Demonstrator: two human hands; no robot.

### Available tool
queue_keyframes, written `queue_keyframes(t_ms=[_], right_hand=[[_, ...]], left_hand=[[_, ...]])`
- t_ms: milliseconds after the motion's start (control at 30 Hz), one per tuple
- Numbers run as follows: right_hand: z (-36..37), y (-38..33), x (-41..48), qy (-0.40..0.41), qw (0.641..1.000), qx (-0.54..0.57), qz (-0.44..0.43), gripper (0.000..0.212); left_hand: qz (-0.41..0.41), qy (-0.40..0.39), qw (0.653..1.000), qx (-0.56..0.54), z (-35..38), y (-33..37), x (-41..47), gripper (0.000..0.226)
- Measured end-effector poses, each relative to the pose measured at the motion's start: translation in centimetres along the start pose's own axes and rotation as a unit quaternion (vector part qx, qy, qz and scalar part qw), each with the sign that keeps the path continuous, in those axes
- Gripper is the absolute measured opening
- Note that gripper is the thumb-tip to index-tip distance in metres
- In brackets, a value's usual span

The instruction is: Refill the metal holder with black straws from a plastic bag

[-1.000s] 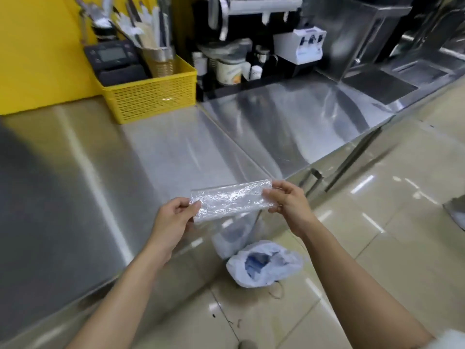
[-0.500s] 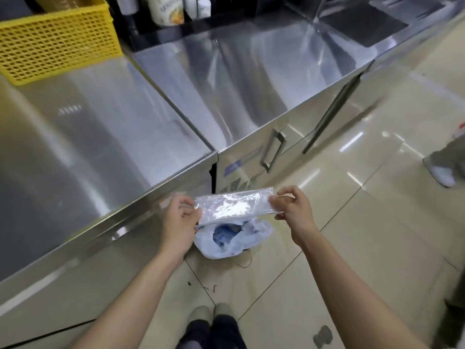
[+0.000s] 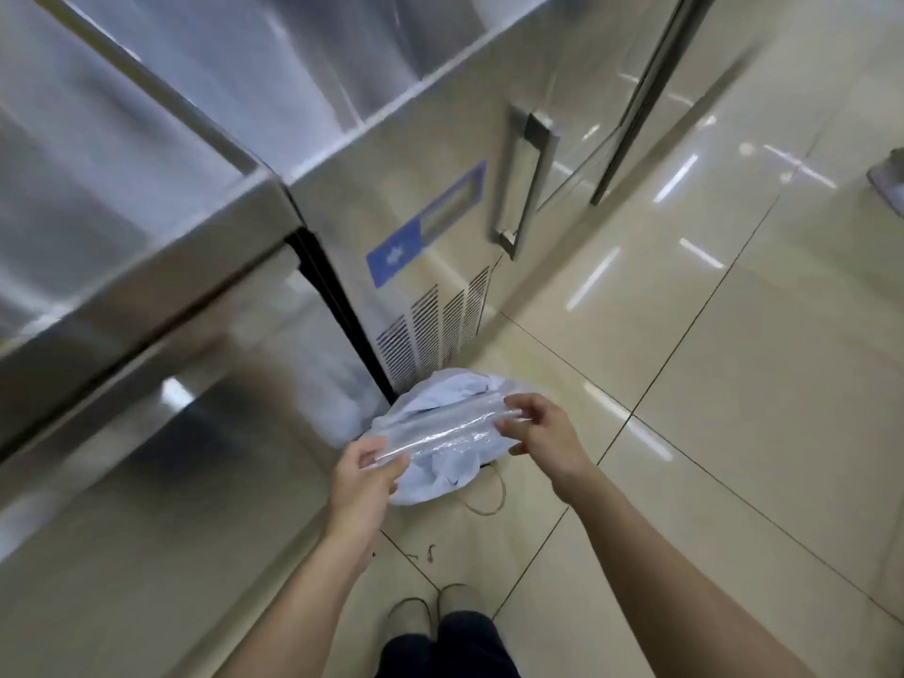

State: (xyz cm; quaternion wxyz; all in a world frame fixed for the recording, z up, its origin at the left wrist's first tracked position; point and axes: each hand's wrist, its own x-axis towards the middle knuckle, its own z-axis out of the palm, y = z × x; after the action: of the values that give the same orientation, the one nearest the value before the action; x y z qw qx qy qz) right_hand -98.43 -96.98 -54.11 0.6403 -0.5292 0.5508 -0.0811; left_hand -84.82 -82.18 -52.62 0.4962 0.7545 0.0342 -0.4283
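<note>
The left hand (image 3: 364,469) pinches one end of a clear plastic bag (image 3: 442,429) between thumb and fingers; the right hand (image 3: 540,430) grips the other end in the same way, so the bag is stretched flat between them, a little tilted, higher on the right side; it looks empty, no black straws show inside it. Such a film is very light, soft and slippery, I think; it will crumple with no resistance, so the ends or a bunched middle are the good places to take it. Both forearms reach forward and downward, wrists turned inward toward each other. Directly under the bag a white lined bin (image 3: 430,474) stands on the tiled floor (image 3: 709,384), just beside the steel cabinet (image 3: 440,227); the counter (image 3: 122,154) edge is above on the left; the metal holder is not in view.
</note>
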Motion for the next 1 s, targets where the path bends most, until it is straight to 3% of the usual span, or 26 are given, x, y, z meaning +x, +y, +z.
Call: queue_keyframes(t_ms=[167, 267, 333, 400, 467, 533, 633, 733, 800, 867, 900, 1000], right_hand=[[2.0, 7.7, 8.2, -0.011, 1.000, -0.019, 0.017, 0.024], [3.0, 11.1, 12.7, 0.003, 0.999, -0.021, 0.031, 0.024], [4.2, 12.7, 15.4, 0.021, 0.998, -0.054, 0.021, 0.024], [5.5, 14.1, 17.8, 0.025, 0.990, -0.138, -0.003, 0.028], [6.6, 15.4, 19.8, 0.006, 0.966, -0.259, -0.016, 0.030], [7.0, 16.5, 21.2, -0.029, 0.924, -0.380, -0.025, 0.026], [7.6, 17.3, 22.4, -0.058, 0.846, -0.528, -0.048, 0.024], [8.8, 17.2, 22.6, -0.074, 0.763, -0.640, -0.062, 0.026], [9.3, 16.9, 22.5, -0.082, 0.694, -0.713, -0.065, 0.031], [9.4, 16.3, 21.8, -0.077, 0.653, -0.749, -0.081, 0.034], [9.2, 16.0, 21.4, -0.067, 0.654, -0.748, -0.096, 0.033], [7.9, 12.6, 18.0, -0.070, 0.717, -0.684, -0.115, 0.033]], left_hand=[[-0.086, 0.041, 0.987, -0.133, 2.7, -6.3, 8.1, 0.010], [-0.111, 0.044, 0.982, -0.147, 4.5, -9.0, 12.4, 0.018], [-0.087, 0.029, 0.994, -0.066, 5.5, -10.9, 14.9, 0.018], [0.019, -0.003, 0.987, 0.159, 6.3, -12.8, 17.2, 0.017], [0.133, -0.030, 0.921, 0.365, 6.5, -14.4, 19.4, 0.023], [0.165, -0.045, 0.835, 0.524, 6.7, -15.2, 21.0, 0.035], [0.154, -0.070, 0.678, 0.716, 7.9, -15.7, 22.8, 0.047], [0.099, -0.135, 0.566, 0.807, 9.5, -16.0, 24.2, 0.046], [0.075, -0.157, 0.533, 0.828, 10.0, -15.7, 24.0, 0.040], [0.133, -0.152, 0.523, 0.828, 9.9, -14.9, 23.0, 0.041], [0.168, -0.146, 0.522, 0.823, 9.5, -14.3, 22.4, 0.042], [0.243, -0.119, 0.560, 0.783, 7.5, -11.1, 19.7, 0.045]])
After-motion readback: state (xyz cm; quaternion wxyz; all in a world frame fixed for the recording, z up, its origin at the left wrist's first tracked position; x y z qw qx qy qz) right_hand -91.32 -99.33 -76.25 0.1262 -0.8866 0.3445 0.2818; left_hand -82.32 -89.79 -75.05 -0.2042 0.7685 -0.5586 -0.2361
